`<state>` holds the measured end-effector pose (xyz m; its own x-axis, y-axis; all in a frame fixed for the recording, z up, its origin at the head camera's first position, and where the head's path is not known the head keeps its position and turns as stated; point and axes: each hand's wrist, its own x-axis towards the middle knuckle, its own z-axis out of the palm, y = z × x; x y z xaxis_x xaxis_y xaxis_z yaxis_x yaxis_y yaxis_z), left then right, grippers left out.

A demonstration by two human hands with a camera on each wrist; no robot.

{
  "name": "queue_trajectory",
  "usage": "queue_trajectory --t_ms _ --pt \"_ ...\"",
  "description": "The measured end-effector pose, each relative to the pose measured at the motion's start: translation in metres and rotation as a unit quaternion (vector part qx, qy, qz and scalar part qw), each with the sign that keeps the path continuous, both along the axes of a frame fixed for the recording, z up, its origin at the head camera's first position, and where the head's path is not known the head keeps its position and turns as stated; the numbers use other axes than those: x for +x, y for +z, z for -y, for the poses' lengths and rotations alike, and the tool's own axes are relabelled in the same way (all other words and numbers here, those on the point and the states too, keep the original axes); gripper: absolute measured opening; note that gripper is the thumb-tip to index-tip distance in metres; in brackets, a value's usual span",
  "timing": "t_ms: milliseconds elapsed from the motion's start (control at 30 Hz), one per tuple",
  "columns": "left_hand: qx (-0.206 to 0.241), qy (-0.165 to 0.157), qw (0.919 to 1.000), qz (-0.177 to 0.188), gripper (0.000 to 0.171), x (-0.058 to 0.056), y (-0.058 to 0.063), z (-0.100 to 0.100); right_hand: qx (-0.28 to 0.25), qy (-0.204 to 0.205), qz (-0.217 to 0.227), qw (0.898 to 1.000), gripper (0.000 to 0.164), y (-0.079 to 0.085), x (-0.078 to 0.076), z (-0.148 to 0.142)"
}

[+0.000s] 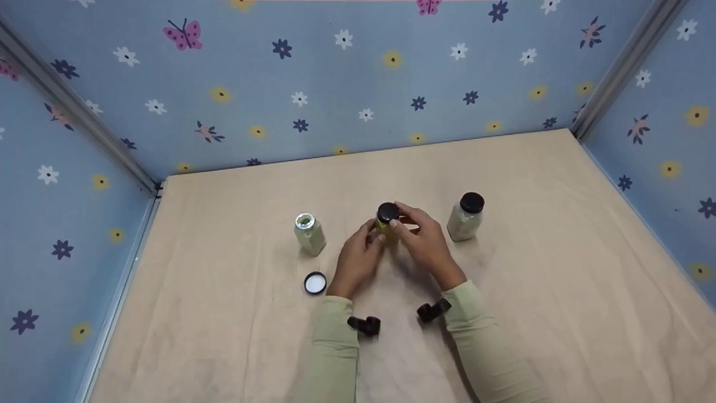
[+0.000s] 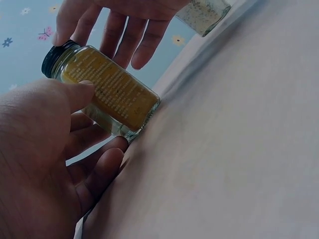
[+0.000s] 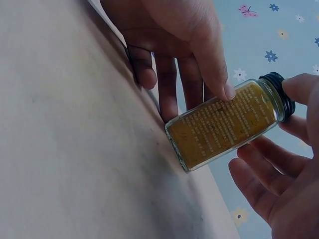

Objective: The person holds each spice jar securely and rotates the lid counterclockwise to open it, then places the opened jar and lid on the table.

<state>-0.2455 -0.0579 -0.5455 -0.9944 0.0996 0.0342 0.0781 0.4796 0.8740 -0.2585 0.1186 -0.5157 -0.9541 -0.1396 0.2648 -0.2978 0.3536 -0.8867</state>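
A square glass jar [image 2: 112, 89] with a yellow-brown filling and printed text stands on the table between both hands. My left hand [image 1: 358, 258] holds its body, thumb on one face and fingers behind. At the top, my right hand [image 1: 426, 240] pinches the black lid [image 3: 279, 97] between thumb and fingers; the lid sits on the jar's neck. To the left of the hands is an uncapped jar [image 1: 311, 238] with pale green contents and a silvery rim. Near it a black cap [image 1: 315, 283] lies with its white inside facing up.
Right of the hands stands another glass jar [image 1: 465, 219] with a black lid and pale contents. A beige cloth [image 1: 201, 280] covers the table. Blue flowered panels [image 1: 335, 78] rise at the back and both sides, joined by metal posts [image 1: 626, 73].
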Motion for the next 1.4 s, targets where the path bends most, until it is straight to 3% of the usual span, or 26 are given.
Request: queue_trajectory --t_ms 467,933,1233,1400 --pt "-0.003 -0.005 0.9998 -0.021 0.052 0.0009 0.0007 -0.0006 0.013 0.022 0.0 1.0 0.047 -0.0002 -0.0018 -0.0025" --pt "-0.007 0.005 0.9998 -0.02 0.052 0.0 0.0007 0.0013 -0.036 0.027 0.008 0.999 0.036 0.0031 -0.0014 0.0012" --pt "-0.013 0.004 0.9998 -0.015 0.052 0.0006 0.0015 0.0007 -0.004 0.021 0.002 1.0 0.038 0.0013 -0.002 -0.0008" --pt "-0.009 -0.001 0.9997 -0.024 0.051 0.001 0.001 0.0005 -0.013 0.019 0.014 1.0 0.042 0.0014 -0.0013 -0.0011"
